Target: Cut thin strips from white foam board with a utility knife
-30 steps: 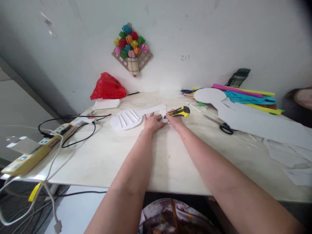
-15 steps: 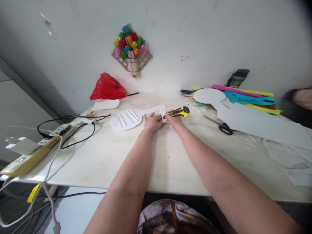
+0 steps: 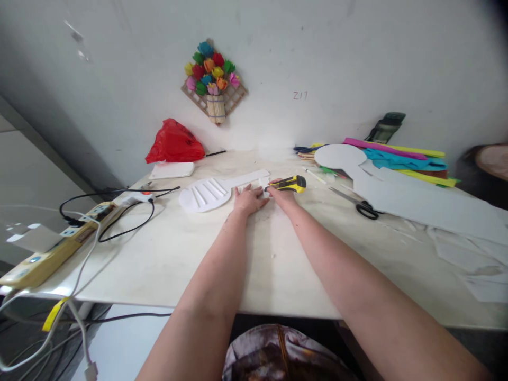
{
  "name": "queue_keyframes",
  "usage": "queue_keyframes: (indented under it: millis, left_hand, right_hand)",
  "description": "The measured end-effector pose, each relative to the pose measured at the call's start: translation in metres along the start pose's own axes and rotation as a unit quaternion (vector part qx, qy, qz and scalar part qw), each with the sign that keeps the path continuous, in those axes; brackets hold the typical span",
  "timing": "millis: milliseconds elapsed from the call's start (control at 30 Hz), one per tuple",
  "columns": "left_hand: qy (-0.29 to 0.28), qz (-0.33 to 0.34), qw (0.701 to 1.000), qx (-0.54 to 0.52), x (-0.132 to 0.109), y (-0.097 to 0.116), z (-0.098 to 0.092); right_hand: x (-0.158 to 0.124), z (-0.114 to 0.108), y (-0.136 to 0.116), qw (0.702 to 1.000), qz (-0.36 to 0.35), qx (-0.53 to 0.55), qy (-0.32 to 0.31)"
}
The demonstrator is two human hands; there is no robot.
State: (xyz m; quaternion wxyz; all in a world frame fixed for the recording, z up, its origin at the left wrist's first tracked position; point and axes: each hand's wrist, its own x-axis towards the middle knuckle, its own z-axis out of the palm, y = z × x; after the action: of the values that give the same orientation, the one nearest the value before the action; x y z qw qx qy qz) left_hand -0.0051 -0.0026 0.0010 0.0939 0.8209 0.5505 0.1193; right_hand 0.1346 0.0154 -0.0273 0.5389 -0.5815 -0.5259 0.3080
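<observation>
My right hand [image 3: 282, 194] is closed around a yellow and black utility knife [image 3: 291, 183], its front end over a small white board piece [image 3: 264, 182]. Beside it, my left hand [image 3: 248, 199] lies flat with fingers spread, pressing by the small piece. Just beyond the left fingers is a white round cutout with a long handle [image 3: 205, 194], with several raised white strips across its round part. The fingers partly hide the small piece and the blade tip.
Black scissors [image 3: 367, 209] lie to the right, near large white board sheets [image 3: 428, 196] and coloured paper rolls [image 3: 405, 156]. At left are a power strip [image 3: 51, 248] and loose cables. A red plastic bag [image 3: 173, 142] sits at the back wall.
The utility knife has shifted slightly to the left and towards me with my right hand, tilting a little flatter. My left hand stays in place.
</observation>
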Motion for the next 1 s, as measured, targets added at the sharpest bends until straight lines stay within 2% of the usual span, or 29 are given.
queue_keyframes:
  millis: [433, 1000]
  left_hand:
    - [-0.010, -0.001, 1.000, -0.009, 0.0011, -0.0008, -0.0008]
    - [-0.014, -0.006, 1.000, 0.010, 0.0029, -0.0013, 0.0010]
  right_hand:
    - [0.0004, 0.0001, -0.0031, 1.000, 0.022, 0.006, 0.018]
    - [0.0010, 0.0002, -0.0012, 0.999, 0.038, 0.010, 0.005]
